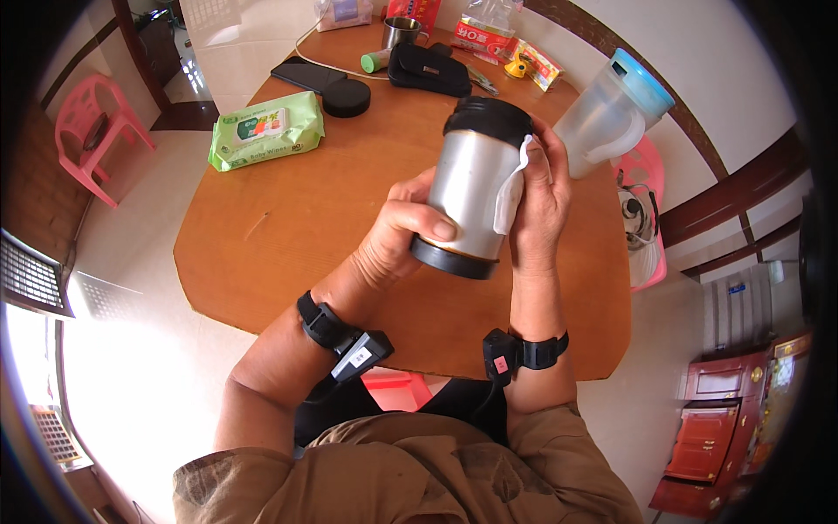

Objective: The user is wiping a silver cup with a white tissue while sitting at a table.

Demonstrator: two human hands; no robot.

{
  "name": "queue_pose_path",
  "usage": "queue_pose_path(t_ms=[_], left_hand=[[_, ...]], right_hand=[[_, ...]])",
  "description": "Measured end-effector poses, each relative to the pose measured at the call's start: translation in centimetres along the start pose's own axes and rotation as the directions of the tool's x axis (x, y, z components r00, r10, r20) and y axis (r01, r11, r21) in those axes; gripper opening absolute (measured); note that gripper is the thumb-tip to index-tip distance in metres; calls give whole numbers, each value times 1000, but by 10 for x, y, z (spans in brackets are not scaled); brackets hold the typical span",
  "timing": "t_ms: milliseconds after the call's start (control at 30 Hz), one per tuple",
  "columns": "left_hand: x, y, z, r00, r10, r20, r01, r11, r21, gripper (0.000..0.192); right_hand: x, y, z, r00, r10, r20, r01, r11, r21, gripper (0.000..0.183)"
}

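Note:
My left hand [409, 219] grips the lower part of a brushed-metal insulated cup [468, 190] with a black lid and a black base, its thumb across the metal side. The cup is held tilted above the wooden table [314, 216]. On the cup's right side my right hand [543, 190] presses a white wipe or tissue [510, 193] against the metal near the lid. A green pack of baby wipes [268, 131] lies at the table's left edge.
A plastic pitcher [599, 111] with a blue lid stands at the right edge. Towards the back are a black pouch [429, 69], a round black case [346, 98], a phone [308, 73], a metal mug [400, 31] and a green-capped container [375, 61]. Pink chairs [98, 141] flank the table.

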State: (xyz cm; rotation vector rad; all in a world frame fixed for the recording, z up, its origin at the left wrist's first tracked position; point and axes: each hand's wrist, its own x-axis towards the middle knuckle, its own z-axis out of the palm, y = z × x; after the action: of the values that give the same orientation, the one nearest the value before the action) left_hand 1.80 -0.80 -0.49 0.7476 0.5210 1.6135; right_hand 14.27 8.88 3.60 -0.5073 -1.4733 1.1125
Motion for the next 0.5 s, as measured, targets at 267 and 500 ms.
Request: queue_pose_path(t_ms=[267, 500], left_hand=[[5, -3, -27, 993, -11, 118, 56, 922, -383, 79], [8, 4, -6, 998, -15, -58, -14, 883, -469, 59]], right_hand=[[-6, 2, 7, 974, -199, 111, 209, 974, -84, 76], [-7, -2, 3, 968, -250, 9, 244, 935, -259, 99]])
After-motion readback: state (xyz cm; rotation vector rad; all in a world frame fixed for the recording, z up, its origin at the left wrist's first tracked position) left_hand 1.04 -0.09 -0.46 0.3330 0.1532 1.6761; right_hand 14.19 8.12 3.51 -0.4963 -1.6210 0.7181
